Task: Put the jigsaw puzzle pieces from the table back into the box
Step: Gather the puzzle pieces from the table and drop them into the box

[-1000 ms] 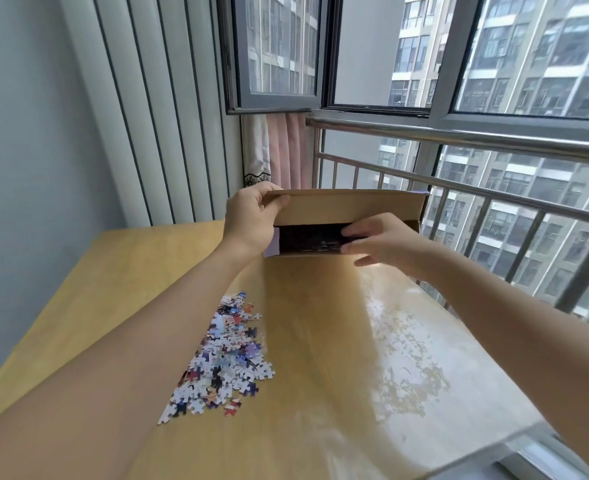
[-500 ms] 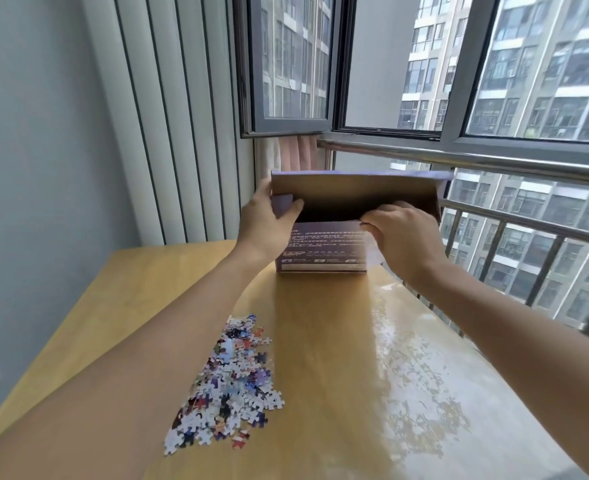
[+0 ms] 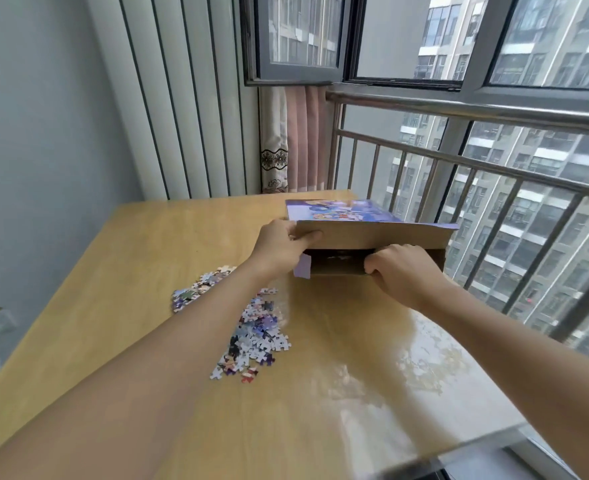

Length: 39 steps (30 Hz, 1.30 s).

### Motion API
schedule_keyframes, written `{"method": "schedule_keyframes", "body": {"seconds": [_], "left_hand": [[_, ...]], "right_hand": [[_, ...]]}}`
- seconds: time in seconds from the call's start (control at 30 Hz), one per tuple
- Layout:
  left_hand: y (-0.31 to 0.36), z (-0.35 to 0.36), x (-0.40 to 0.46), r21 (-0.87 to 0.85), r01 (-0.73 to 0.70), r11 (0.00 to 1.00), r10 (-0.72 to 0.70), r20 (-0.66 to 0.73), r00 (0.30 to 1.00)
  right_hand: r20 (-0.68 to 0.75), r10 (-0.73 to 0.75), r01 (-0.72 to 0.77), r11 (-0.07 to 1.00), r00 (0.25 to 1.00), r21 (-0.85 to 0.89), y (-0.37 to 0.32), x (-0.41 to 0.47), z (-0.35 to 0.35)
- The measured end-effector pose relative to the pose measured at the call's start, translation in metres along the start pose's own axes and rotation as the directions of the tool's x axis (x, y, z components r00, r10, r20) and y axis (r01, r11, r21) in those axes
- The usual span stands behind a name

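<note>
Your left hand [image 3: 281, 245] grips the left end of the flat cardboard puzzle box [image 3: 372, 233], the one with the purple-and-blue printed top. Your thumb lies along the brown inner face of the raised end flap, and the other fingers are hidden behind the flap, so it looks like a pinch. Your right hand [image 3: 402, 271] has its fingers curled over the lower lip of the box's open end, holding that edge. The opening faces you, and its inside is dark. A small purple side tab hangs at the opening's left corner, just beside your left wrist.

The box lies on the far right part of the pale wooden table [image 3: 140, 271], close to the edge that runs along the metal balcony railing [image 3: 476, 164].

The loose jigsaw puzzle pieces [image 3: 255, 337], mostly white, blue and purple, lie in a scattered heap on the table towards its middle, nearer to you than the box and apart from it. Your left forearm crosses above the heap and hides part of it, so that some pieces show on the left of the arm and the larger group on the right. None of them touches either hand.

A pink curtain [image 3: 303, 140] hangs behind the table's far edge.
</note>
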<state>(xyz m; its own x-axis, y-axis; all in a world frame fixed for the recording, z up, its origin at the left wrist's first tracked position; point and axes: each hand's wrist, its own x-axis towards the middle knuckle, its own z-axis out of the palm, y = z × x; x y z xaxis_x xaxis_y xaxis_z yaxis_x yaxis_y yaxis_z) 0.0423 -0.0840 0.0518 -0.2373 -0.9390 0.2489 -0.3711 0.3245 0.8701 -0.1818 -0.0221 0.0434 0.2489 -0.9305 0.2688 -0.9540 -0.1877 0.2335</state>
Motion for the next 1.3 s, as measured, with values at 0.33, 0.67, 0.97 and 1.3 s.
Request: {"method": "schedule_keyframes", "body": {"seconds": [0.33,0.67,0.97,1.3], "left_hand": [[-0.044,-0.006,-0.030,0.173,-0.025,0.985,-0.041,0.365,0.930],[-0.113,-0.099,-0.056,0.309,0.315,0.897,-0.198,-0.356,0.913],[-0.159,-0.111,-0.085,0.249,0.326,0.912,-0.258,-0.270,0.927],[-0.170,-0.115,-0.074,-0.041,0.239,0.970,-0.241,-0.281,0.929]], "right_hand": [[-0.093,-0.216,0.223,0.725,0.972,0.651,-0.083,-0.024,-0.029],[0.426,-0.045,-0.307,0.626,0.904,0.717,-0.158,0.069,0.003],[0.521,-0.054,-0.397,0.583,0.852,0.709,-0.192,0.137,0.047],[0.517,-0.354,-0.024,0.807,0.780,0.590,-0.206,0.123,0.024]]}}
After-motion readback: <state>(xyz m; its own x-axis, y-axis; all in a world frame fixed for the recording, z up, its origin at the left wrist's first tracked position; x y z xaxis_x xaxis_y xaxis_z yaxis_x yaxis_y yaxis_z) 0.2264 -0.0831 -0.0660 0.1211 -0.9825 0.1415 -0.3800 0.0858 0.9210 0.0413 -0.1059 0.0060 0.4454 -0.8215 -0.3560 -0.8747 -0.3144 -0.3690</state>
